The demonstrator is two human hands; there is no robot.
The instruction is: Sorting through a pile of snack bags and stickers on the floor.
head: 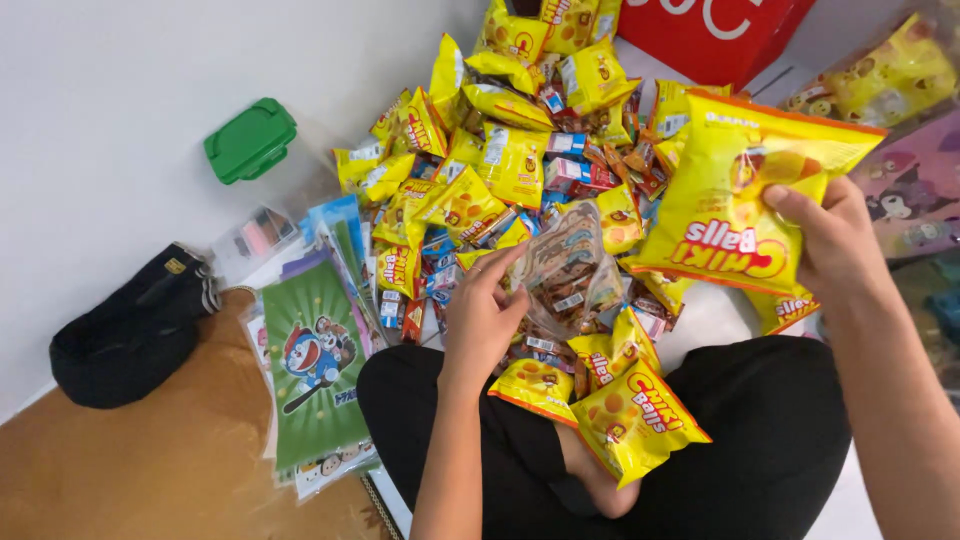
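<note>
My right hand (833, 238) grips a large yellow snack bag (735, 200) by its right edge and holds it up over the pile. My left hand (484, 309) pinches a clear plastic bag (568, 268) with small packets inside, low in the middle. A big heap of yellow snack bags (500, 160) and small red and blue packets spreads on the floor in front of me. Two more yellow bags (630, 415) rest on my crossed legs in black trousers (760, 440).
A stack of cartoon-printed gift bags (313, 365) lies at the left on a brown mat (150, 470). A black cloth bundle (130, 330) and a clear box with a green lid (250, 140) stand by the white wall. A red box (715, 35) is at the back.
</note>
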